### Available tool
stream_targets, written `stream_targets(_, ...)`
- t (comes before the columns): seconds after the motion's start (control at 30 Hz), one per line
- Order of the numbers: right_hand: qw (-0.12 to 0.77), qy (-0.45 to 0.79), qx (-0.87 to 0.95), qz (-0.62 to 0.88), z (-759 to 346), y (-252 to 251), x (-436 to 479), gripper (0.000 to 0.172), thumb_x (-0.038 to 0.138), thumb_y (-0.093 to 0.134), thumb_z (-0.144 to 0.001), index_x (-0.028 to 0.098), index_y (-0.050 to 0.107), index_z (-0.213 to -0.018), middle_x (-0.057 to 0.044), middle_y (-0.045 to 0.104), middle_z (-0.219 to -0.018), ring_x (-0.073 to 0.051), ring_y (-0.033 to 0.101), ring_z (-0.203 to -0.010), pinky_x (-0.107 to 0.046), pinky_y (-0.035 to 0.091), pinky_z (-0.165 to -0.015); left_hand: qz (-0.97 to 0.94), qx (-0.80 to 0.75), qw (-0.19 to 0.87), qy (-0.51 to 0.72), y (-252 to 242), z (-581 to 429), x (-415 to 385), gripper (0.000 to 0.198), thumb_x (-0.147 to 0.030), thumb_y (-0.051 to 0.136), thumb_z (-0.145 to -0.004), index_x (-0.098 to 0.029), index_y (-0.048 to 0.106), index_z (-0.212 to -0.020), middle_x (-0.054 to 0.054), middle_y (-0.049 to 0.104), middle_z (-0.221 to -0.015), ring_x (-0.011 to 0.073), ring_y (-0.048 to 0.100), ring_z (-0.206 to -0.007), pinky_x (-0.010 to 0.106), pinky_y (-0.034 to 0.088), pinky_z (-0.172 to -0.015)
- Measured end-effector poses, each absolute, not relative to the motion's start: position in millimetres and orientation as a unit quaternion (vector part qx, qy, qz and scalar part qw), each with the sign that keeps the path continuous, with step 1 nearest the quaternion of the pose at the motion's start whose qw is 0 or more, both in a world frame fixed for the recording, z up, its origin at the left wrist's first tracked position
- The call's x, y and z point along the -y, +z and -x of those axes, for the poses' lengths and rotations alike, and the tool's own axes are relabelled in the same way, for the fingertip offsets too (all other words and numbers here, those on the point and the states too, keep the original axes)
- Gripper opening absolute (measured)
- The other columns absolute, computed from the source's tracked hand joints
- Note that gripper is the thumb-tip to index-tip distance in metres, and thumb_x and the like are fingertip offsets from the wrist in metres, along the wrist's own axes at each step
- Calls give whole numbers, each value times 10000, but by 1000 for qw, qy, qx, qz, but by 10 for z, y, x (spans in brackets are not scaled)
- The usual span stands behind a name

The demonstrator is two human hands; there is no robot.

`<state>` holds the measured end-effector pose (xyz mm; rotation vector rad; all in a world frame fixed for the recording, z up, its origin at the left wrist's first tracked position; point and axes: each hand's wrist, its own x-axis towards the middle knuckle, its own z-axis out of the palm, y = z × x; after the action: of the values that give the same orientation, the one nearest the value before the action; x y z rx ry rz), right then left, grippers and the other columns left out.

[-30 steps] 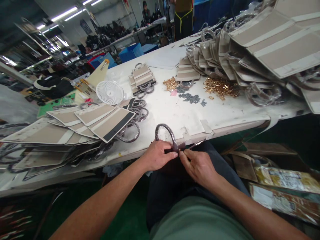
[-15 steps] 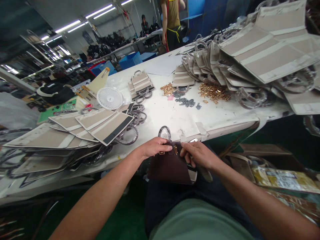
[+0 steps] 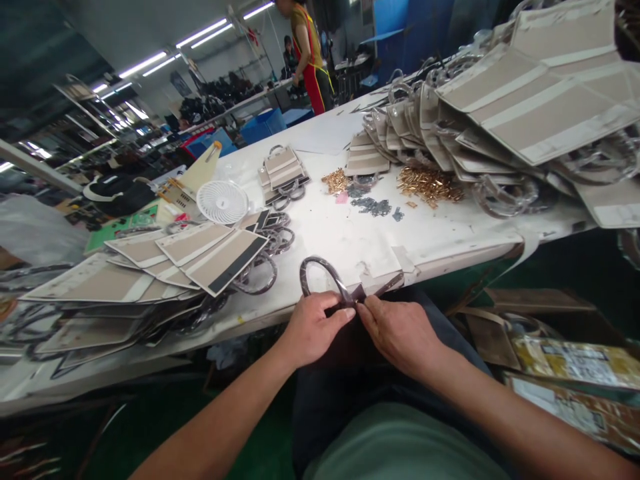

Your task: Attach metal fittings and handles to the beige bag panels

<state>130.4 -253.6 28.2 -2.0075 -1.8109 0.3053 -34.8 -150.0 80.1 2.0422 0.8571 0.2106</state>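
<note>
A dark brown handbag panel (image 3: pixel 359 293) is between my two hands over my lap, just off the table's front edge. Its looped handle (image 3: pixel 336 275), wrapped in clear plastic, stands up towards the table. My left hand (image 3: pixel 317 328) is closed round the panel at the foot of the handle, thumb on the near side. With thumb and fingers pinched, my right hand (image 3: pixel 400 333) grips the panel's edge right beside the left thumb. Most of the panel is hidden by the hands and in shadow, and its gold fittings cannot be made out.
Stacked beige panels with handles (image 3: pixel 215 257) lie left on the white table (image 3: pixel 330 233); a taller stack (image 3: pixel 540 93) fills the right. Between are gold fittings (image 3: pixel 430 185), dark metal plates (image 3: pixel 373 205) and a white fan (image 3: pixel 223 201). A person in a red apron (image 3: pixel 313 67) stands beyond.
The panel has tipped, so its broad dark face with the gold fittings no longer shows and the handle looms larger. Both hands have come closer together. The person behind has moved left.
</note>
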Motion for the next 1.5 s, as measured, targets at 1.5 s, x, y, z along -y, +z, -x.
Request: stream_targets(1.5,480,430,379,664,-1786,141,2185,539,619,622,-929,203,628,-586,-19,555,-438,-165,543,-460,-287,452,-544,-884,-249,372,137,983,380,968,583,-146,694,-712,-177,700,-1294,111,679,-1363,284,638,-1255,397,467,-1116)
